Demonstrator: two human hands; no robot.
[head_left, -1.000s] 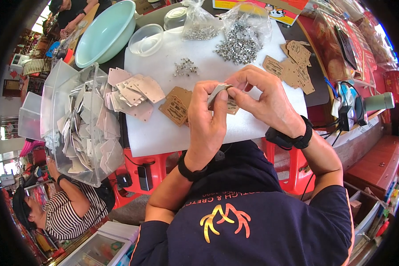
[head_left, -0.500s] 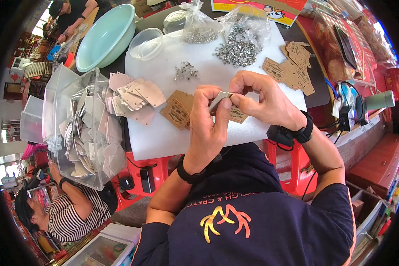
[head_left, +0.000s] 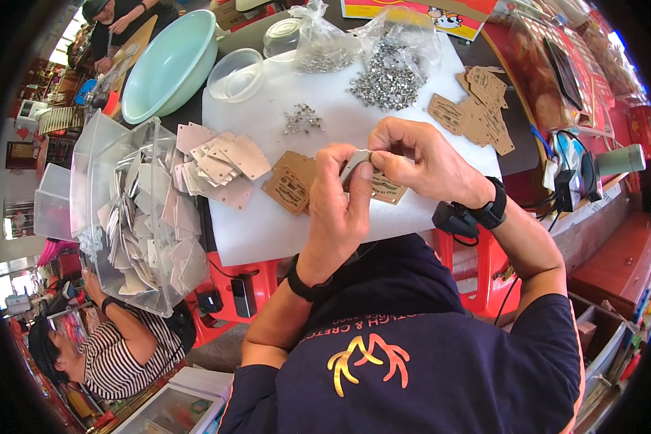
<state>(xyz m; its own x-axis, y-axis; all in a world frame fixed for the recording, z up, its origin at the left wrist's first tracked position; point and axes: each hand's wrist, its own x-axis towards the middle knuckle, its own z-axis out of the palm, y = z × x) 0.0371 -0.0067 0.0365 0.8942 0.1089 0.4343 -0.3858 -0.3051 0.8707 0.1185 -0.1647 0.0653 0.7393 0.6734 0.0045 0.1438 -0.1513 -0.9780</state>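
Note:
My left hand (head_left: 340,199) pinches a small pale tag (head_left: 356,160) between thumb and fingers, above the white foam sheet (head_left: 246,224). My right hand (head_left: 423,163) is closed at the tag's right edge, fingertips pressed against it; anything tiny between them is hidden. Brown printed tags (head_left: 291,186) lie just left of my left hand, and another brown tag (head_left: 388,189) shows beneath my hands. Further left spreads a pile of pale tags (head_left: 220,159) with small corner holes. Beyond my hands lies a little heap of silvery metal pieces (head_left: 304,119).
A clear bin (head_left: 168,286) full of pale tags stands at the left, near a light-blue basin (head_left: 170,69). Bags of metal pieces (head_left: 390,72), a clear round tub (head_left: 236,75) and brown tags (head_left: 484,108) lie farther back. Two other people are at the left.
Both hands stay on the pale tag, with only slight shifts of the fingers. The person at the far left has raised a hand. The view has shifted slightly.

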